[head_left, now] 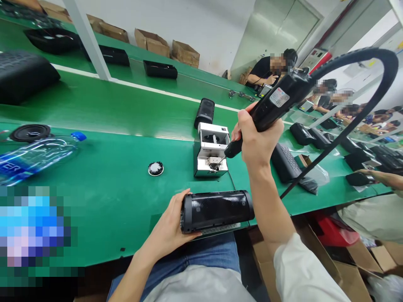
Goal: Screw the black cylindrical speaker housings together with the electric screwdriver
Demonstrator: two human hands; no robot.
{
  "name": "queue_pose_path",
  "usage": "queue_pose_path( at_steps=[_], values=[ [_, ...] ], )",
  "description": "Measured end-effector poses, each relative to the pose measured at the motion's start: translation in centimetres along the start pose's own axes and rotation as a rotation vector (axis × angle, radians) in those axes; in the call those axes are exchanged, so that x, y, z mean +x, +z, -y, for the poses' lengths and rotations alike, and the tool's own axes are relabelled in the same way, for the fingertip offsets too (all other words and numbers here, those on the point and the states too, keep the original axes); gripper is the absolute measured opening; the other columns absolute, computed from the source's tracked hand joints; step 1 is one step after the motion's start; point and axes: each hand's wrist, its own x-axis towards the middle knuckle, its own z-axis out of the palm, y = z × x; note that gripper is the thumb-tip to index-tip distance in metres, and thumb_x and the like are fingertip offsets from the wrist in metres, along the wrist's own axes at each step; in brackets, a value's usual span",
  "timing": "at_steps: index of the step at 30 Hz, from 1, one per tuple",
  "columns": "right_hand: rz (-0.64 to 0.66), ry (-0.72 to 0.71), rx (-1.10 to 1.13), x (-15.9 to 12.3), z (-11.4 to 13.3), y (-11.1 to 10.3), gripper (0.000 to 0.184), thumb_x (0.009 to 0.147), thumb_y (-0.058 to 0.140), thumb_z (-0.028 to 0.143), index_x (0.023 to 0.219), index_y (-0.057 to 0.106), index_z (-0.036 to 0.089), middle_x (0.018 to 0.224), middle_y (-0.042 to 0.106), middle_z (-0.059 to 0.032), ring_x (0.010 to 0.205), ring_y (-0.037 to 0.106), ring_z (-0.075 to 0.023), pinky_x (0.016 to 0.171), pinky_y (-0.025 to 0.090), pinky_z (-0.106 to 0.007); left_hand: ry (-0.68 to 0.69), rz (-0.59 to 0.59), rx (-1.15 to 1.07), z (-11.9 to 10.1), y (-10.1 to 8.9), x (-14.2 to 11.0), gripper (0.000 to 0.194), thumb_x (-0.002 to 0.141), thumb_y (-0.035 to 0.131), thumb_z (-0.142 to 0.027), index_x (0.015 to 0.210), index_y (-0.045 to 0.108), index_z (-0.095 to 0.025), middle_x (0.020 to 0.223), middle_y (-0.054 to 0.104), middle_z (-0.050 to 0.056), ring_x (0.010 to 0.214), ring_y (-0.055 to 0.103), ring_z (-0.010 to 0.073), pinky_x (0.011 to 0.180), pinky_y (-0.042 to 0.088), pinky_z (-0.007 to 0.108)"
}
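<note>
My right hand [260, 136] is wrapped round a black electric screwdriver [278, 100] with a thick cable rising from its back end. The tip of its bit reaches the front of a small white and black screw feeder [214, 151] on the green bench. At the bench's near edge, my left hand [171, 220] grips the left end of a black speaker [218, 209], which lies on its side. Behind the feeder stands another dark speaker unit [205, 111]. A small round speaker driver [155, 168] rests on the bench left of the feeder.
A clear plastic bottle [40, 155] and a larger round driver [30, 133] lie at the left. Black housings [160, 69] and cardboard boxes [153, 42] line the far side. More speakers [286, 163] stand at the right, where co-workers sit along the bench. The screwdriver's cable [352, 121] loops down at the right.
</note>
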Motion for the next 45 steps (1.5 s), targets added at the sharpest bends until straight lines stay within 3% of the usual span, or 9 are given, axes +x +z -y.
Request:
queue_pose_path(
  at_steps=[10,15,19,23,28,38,45],
  values=[
    [0.039,0.05,-0.013,-0.2,-0.1,-0.5,0.023,0.094,0.078,0.032,0.093,0.059,0.018,0.065,0.044,0.0067,0.044,0.048,-0.0087,0.041,0.043,-0.022,0.023,-0.01,-0.009,0.1,0.1,0.1,0.115,0.082,0.099,-0.032,0.172,0.029,-0.034,0.166,0.055,0.016,0.157,0.059,0.0418,0.13,0.054,0.064],
    [0.075,0.11,0.07,-1.4,3.4,-0.2,0.021,0.095,0.078,0.025,0.096,0.058,0.018,0.065,0.039,0.0075,0.046,0.045,-0.0075,0.043,0.038,-0.021,0.056,-0.021,-0.013,0.1,0.2,0.2,0.116,0.082,0.099,-0.034,0.174,0.029,-0.033,0.166,0.056,0.017,0.158,0.058,0.0434,0.131,0.052,0.066],
    [0.092,0.145,0.197,-2.5,6.9,1.5,0.012,0.096,0.072,0.017,0.099,0.061,0.019,0.067,0.04,0.0063,0.047,0.046,-0.009,0.043,0.04,-0.024,0.066,-0.018,-0.027,0.1,0.2,0.2,0.118,0.081,0.101,-0.034,0.174,0.029,-0.033,0.166,0.056,0.017,0.157,0.058,0.0428,0.131,0.052,0.066],
    [0.13,0.176,0.289,-3.3,8.7,3.2,0.01,0.099,0.068,0.011,0.102,0.063,0.019,0.067,0.044,0.0057,0.048,0.048,-0.0097,0.043,0.041,-0.025,0.061,-0.013,-0.014,0.0,0.2,0.2,0.124,0.079,0.103,-0.032,0.175,0.025,-0.034,0.168,0.054,0.018,0.159,0.056,0.0435,0.131,0.052,0.067],
    [0.201,0.179,0.281,-3.8,8.4,4.0,0.011,0.103,0.071,0.013,0.106,0.062,0.019,0.068,0.049,0.0064,0.049,0.049,-0.0086,0.046,0.047,-0.025,0.066,-0.015,-0.026,-0.1,0.3,0.2,0.13,0.077,0.104,-0.029,0.178,0.022,-0.034,0.168,0.054,0.019,0.158,0.057,0.0448,0.13,0.053,0.068],
    [0.322,0.26,0.218,-6.4,5.3,4.5,0.017,0.109,0.079,0.023,0.114,0.063,0.019,0.07,0.055,0.0064,0.052,0.056,-0.0083,0.051,0.052,-0.02,0.086,-0.021,-0.03,0.2,0.6,0.2,0.132,0.074,0.104,-0.02,0.176,0.021,-0.034,0.169,0.051,0.02,0.159,0.055,0.0471,0.128,0.053,0.073],
    [0.298,0.163,0.333,-4.7,7.2,3.9,0.013,0.107,0.072,0.009,0.113,0.064,0.017,0.071,0.055,0.0061,0.051,0.055,-0.008,0.049,0.051,-0.022,0.076,-0.035,-0.044,0.1,0.5,0.2,0.131,0.07,0.105,-0.019,0.175,0.027,-0.035,0.167,0.056,0.017,0.157,0.057,0.046,0.128,0.055,0.07]
  ],
)
